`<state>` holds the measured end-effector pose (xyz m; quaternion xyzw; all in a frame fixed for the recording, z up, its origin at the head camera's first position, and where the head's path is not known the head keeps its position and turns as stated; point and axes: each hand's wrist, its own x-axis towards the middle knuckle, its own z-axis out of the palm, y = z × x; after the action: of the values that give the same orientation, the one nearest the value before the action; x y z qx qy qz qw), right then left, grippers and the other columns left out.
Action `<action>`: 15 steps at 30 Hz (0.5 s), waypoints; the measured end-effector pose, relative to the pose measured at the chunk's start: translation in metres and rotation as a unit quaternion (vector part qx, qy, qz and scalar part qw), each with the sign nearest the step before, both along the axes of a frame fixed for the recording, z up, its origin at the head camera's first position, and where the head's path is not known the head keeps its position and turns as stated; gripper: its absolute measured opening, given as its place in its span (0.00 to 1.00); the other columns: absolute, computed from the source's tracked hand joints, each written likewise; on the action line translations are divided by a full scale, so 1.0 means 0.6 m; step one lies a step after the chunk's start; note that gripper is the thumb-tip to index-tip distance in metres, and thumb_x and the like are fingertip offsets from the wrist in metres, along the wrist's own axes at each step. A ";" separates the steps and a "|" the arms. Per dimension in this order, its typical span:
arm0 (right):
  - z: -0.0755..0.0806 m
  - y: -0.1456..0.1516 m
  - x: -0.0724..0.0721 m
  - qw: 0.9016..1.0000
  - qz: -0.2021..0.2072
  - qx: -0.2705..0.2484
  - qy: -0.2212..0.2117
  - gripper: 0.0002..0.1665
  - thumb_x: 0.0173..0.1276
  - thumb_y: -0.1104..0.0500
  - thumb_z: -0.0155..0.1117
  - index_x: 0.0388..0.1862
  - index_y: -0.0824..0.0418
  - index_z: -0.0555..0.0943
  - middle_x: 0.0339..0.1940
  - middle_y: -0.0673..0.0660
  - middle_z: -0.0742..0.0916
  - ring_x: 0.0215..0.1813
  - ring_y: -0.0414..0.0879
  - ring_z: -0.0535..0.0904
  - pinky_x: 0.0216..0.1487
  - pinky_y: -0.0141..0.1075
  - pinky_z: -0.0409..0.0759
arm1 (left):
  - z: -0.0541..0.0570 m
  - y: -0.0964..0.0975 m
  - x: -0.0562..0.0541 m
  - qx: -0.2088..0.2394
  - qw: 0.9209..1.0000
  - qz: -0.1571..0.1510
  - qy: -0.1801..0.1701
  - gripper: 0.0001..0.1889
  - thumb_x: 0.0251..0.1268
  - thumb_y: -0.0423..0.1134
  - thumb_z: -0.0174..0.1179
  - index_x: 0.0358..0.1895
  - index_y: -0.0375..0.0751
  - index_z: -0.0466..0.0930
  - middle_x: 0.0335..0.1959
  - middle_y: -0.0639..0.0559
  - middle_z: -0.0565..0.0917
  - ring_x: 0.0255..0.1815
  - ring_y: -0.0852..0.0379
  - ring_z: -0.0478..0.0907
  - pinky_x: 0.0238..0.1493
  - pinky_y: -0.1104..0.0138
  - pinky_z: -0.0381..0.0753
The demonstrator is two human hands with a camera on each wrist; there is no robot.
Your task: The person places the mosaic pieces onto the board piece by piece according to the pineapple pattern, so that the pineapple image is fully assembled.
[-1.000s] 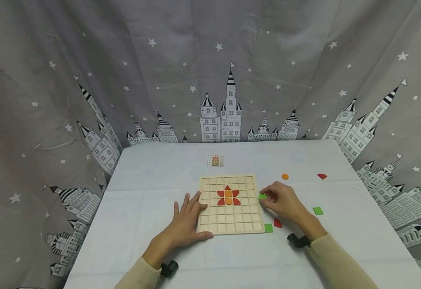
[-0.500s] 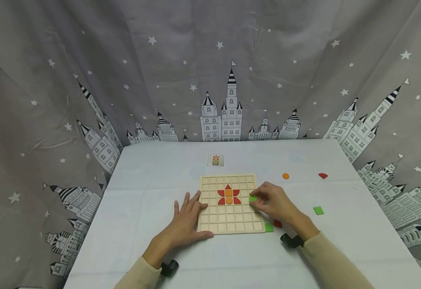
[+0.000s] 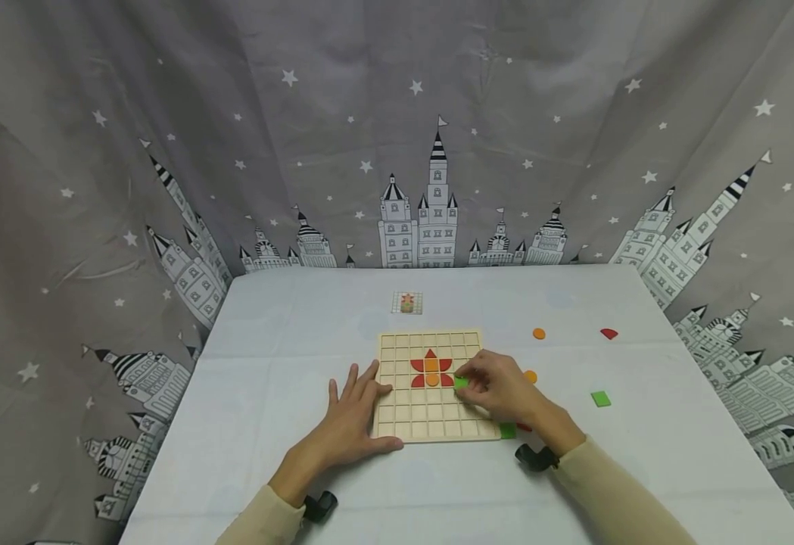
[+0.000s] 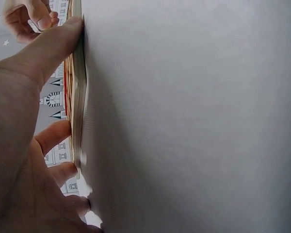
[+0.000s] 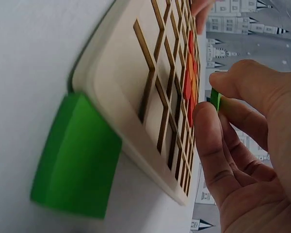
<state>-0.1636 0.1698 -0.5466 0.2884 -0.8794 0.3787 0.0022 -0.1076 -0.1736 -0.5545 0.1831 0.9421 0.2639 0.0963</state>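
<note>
A pale wooden grid board point(image 3: 431, 431) lies on the table. Red pieces and an orange square and circle point(image 3: 433, 380) form a flower-like figure in its cells. My left hand point(image 3: 350, 420), fingers spread, rests along the board's left side, its thumb at the near edge. Over the board's right part, my right hand point(image 3: 505, 387) pinches a green square tile point(image 3: 461, 383) between thumb and fingers, just right of the lower red petal. From the right wrist view, the green tile point(image 5: 215, 99) is seen edge-on at the fingertips, partly covered by them.
A small pattern card point(image 3: 407, 303) lies behind the board. To the right are two orange circles point(image 3: 539, 334), a red quarter piece point(image 3: 608, 333) and a green square point(image 3: 600, 398). Another green square point(image 3: 508, 431) touches the board's near right corner, beside a half-hidden red piece point(image 3: 524, 427).
My right hand has carried the green tile leftward from beyond the board's right edge to beside the red petal, uncovering an orange circle behind the wrist. The left hand has stayed put.
</note>
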 end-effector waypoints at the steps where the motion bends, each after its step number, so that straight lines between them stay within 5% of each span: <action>1: -0.001 -0.002 0.000 1.000 0.004 -0.001 0.000 0.14 0.71 0.64 0.87 0.54 0.62 0.95 0.46 0.54 0.93 0.41 0.34 0.85 0.45 0.29 0.90 | 0.000 0.000 0.000 0.000 1.000 0.001 0.000 0.54 0.62 0.69 0.84 0.82 0.40 0.74 1.00 0.35 0.50 1.00 0.20 0.39 0.86 0.11 0.35; 15: -0.007 -0.031 0.004 0.999 0.051 -0.008 0.010 0.12 0.71 0.67 0.87 0.50 0.63 0.94 0.44 0.54 0.93 0.39 0.34 0.86 0.42 0.28 0.90 | -0.002 0.000 -0.001 0.000 1.000 0.000 0.000 0.54 0.62 0.68 0.85 0.82 0.40 0.74 1.00 0.34 0.50 0.99 0.19 0.39 0.85 0.10 0.35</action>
<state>-0.1613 0.1512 -0.5509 0.3364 -0.8605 0.3825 -0.0055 -0.1083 -0.1737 -0.5559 0.1833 0.9419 0.2644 0.0966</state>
